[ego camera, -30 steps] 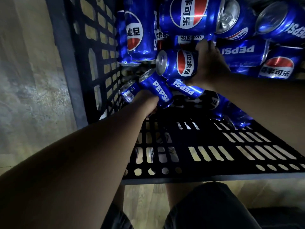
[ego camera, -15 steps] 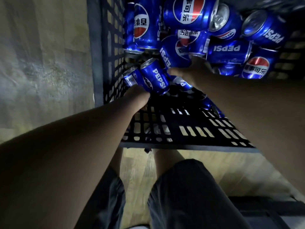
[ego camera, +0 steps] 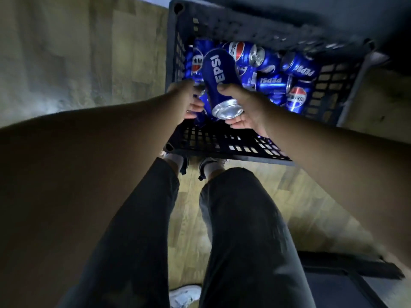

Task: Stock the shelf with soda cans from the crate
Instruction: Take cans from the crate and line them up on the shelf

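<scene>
Head view looks steeply down, close over the crate (ego camera: pixel 222 150) (person standing).

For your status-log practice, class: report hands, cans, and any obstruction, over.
Status: left hand grips a mostly hidden can; right hand grips a Pepsi can, silver end toward camera. Both over the crate, more cans inside. Shelf not in view.

The left hand (ego camera: pixel 185 97) covers most of the lower can (ego camera: pixel 200 115) it grips, so whether it holds a second one cannot be told. The raised can (ego camera: pixel 219 76) in the right hand (ego camera: pixel 243 107) hides part of the pile behind it. The far wall of the crate (ego camera: pixel 255 30) is blurred, and its near right corner lies behind the right forearm. A dark object (ego camera: pixel 347 265) and a white shoe (ego camera: pixel 184 295) are cut off at the bottom edge.
</scene>
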Tool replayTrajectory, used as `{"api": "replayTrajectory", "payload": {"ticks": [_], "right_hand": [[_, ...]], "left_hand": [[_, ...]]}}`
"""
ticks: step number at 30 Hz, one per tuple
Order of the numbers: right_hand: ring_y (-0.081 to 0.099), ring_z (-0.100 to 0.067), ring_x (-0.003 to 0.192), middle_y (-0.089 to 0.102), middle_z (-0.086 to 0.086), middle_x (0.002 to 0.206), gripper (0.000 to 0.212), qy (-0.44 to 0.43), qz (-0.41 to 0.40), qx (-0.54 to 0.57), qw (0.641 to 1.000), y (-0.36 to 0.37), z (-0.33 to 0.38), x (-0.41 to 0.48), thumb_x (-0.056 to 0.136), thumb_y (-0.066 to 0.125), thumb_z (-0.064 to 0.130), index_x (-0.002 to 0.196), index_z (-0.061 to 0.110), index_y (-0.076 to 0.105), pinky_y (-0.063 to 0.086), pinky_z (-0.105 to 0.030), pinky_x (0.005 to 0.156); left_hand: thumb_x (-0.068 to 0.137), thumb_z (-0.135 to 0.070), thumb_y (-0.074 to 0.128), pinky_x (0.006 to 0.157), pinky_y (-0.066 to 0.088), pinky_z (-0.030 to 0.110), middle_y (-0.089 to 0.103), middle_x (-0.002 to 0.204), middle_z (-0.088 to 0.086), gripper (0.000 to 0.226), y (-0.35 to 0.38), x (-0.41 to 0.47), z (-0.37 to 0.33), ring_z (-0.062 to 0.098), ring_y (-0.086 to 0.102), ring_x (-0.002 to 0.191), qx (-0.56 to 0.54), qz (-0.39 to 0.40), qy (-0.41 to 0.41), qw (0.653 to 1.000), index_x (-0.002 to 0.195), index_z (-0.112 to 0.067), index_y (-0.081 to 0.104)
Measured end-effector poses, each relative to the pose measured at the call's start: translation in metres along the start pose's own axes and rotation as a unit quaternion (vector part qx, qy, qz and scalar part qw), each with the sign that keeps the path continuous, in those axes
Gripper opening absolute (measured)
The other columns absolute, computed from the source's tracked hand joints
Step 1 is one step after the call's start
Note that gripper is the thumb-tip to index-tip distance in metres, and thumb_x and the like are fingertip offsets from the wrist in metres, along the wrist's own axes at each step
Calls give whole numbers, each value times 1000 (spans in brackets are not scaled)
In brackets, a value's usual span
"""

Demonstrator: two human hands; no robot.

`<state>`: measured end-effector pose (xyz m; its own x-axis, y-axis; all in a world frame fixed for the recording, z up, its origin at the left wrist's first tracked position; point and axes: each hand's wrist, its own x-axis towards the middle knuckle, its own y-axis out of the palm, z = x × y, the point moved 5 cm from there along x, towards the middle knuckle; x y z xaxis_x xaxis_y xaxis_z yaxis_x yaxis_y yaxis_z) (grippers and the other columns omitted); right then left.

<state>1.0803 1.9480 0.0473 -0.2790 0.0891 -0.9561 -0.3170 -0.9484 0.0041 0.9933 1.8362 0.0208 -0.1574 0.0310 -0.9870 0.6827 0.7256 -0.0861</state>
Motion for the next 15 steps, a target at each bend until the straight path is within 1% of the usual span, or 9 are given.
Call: {"api": "replayTrajectory", "payload": {"ticks": [1,2,4,6,8,10,12,13,15], "right_hand": [[66,-21,88,66,-2,95,33,-7,2,-1,1000,-2,9,-16,84,61,46,103,20,54,51,-32,79],[66,-20,88,67,-4,97,39,-15,2,-4,1000,-4,17,-32,85,61,46,110,17,54,51,-32,78],[66,-20,87,69,-6,99,47,-33,0,-8,999,-6,34,-66,84,61,45,118,13,55,52,-32,80],[67,-21,89,70,-7,101,43,-55,3,-9,998,-7,51,-100,84,62,44,115,15,58,52,-35,87],[68,-21,92,73,-5,97,31,-71,11,-4,997,-7,66,-135,84,63,43,104,19,61,50,-38,94],[68,-20,95,74,-2,90,24,-86,41,10,995,-5,79,-168,86,60,42,101,22,60,48,-38,97],[68,-20,96,75,-2,90,27,-101,60,32,993,-4,89,-199,84,62,43,103,23,59,46,-38,98],[68,-21,96,74,-3,92,29,-108,59,44,991,-4,94,-213,83,64,42,103,23,59,46,-39,99],[67,-23,97,72,-4,95,24,-129,55,63,988,-4,103,-240,81,65,37,100,23,60,46,-43,101]], "left_hand": [[101,-37,30,93,43,39,63,112,16,45,0,-16,-8,27,61,101,-27,1,6,1000,110,-4,59],[101,-41,27,92,43,38,62,115,17,52,1,-33,-15,28,59,106,-53,2,13,999,115,-2,58],[101,-47,22,88,44,37,62,115,17,58,5,-66,-30,26,60,99,-104,11,34,994,115,-4,57],[99,-52,22,81,49,36,64,111,15,60,8,-98,-43,26,62,90,-164,21,49,985,112,-6,58],[98,-53,26,71,54,35,68,103,13,59,9,-128,-58,29,66,88,-246,39,60,967,113,-8,61],[98,-52,28,69,56,35,69,94,12,56,10,-162,-74,28,68,84,-310,72,69,946,105,-10,64],[97,-54,28,68,56,35,69,89,11,56,9,-197,-89,26,67,76,-325,93,75,938,100,-11,64],[96,-55,30,68,55,35,69,89,11,56,7,-213,-96,26,66,76,-327,101,85,936,102,-11,64],[96,-56,31,71,54,36,68,94,12,56,2,-243,-110,26,65,79,-331,115,110,930,105,-10,63]]}}
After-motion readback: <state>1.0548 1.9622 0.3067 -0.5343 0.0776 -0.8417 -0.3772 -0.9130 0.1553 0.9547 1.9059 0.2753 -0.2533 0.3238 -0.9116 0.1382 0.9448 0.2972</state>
